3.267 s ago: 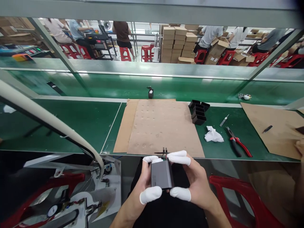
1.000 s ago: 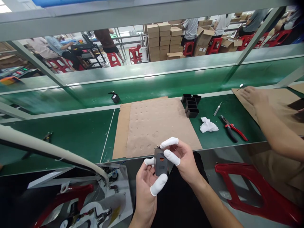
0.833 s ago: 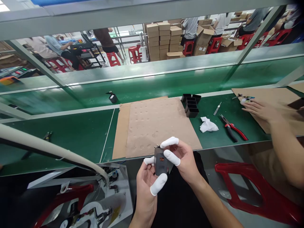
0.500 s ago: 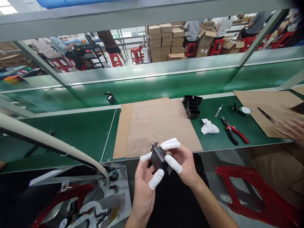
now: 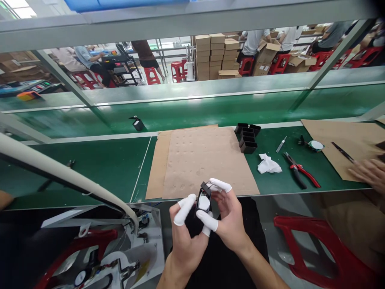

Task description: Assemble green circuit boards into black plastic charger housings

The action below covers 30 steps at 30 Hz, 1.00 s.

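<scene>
Just in front of the bench edge I hold a black power adapter [image 5: 203, 203], with a white piece showing inside its open face. My left hand [image 5: 187, 237] grips it from the left and below, and my right hand [image 5: 234, 216] pinches it from the right near its top. White finger cots cover the thumbs and some fingers. The prongs cannot be made out now. Beyond my hands, a brown cardboard sheet [image 5: 207, 160] lies on the green bench. Several empty black housings [image 5: 248, 138] are grouped at its far right corner.
Right of the cardboard are a crumpled white tissue [image 5: 268, 164], red-handled pliers [image 5: 300, 170], a small blade [image 5: 281, 144] and a circuit part [image 5: 314, 145]. Another black adapter [image 5: 138, 124] stands at the back. A co-worker's hand [image 5: 368, 172] rests at right. A pale hose [image 5: 75, 172] crosses the left.
The adapter has been turned in my hands: its prongs showed at the top before, and now its open face with the white piece is towards me. Both hands have shifted their grip.
</scene>
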Tool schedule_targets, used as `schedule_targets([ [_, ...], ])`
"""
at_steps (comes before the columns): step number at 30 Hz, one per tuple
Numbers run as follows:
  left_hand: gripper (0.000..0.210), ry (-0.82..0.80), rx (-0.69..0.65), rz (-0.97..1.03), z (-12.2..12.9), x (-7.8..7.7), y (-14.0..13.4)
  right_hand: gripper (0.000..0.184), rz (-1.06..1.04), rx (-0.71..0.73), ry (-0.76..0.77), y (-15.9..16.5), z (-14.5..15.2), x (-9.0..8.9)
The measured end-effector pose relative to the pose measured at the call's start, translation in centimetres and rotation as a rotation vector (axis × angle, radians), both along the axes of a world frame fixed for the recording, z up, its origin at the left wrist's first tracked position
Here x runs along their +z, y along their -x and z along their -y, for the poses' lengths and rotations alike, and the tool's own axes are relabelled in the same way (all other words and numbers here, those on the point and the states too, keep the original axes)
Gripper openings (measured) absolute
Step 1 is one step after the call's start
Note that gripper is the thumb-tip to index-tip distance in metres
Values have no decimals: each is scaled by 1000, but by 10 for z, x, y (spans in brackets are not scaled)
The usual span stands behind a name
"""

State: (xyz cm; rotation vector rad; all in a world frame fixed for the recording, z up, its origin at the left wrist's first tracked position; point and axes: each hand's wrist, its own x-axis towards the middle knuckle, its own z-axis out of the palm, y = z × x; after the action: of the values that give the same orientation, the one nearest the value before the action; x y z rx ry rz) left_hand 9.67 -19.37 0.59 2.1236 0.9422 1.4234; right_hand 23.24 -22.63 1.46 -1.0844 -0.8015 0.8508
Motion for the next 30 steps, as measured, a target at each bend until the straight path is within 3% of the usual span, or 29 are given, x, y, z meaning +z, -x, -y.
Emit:
schedule_targets([
  [3,83,372,-99,75,2,1,-2,90,-98,56,-61,3,4,-1],
  [5,76,492,-161,34,-1,5,-1,94,-123,115,-80,2,7,0],
  [7,68,480,-171,-23,-5,8,2,98,-91,163,-77,0,9,1],
  [10,56,331,-166,-116,-12,13,7,95,16,190,-50,-8,11,3],
  [13,50,206,-172,-178,-16,16,9,66,116,175,-47,-17,10,7],
  [15,48,227,-198,-189,-18,19,10,42,170,183,-54,-23,8,11],
  [17,46,289,-225,-190,-18,21,11,30,261,202,-75,-29,8,18],
  [20,49,356,-240,-205,-21,27,15,29,546,175,-159,-38,10,32],
  [24,54,417,-277,-298,-26,35,23,43,957,199,-333,-48,13,49],
  [30,54,426,-318,-480,-28,46,25,29,1169,351,-384,-52,8,57],
])
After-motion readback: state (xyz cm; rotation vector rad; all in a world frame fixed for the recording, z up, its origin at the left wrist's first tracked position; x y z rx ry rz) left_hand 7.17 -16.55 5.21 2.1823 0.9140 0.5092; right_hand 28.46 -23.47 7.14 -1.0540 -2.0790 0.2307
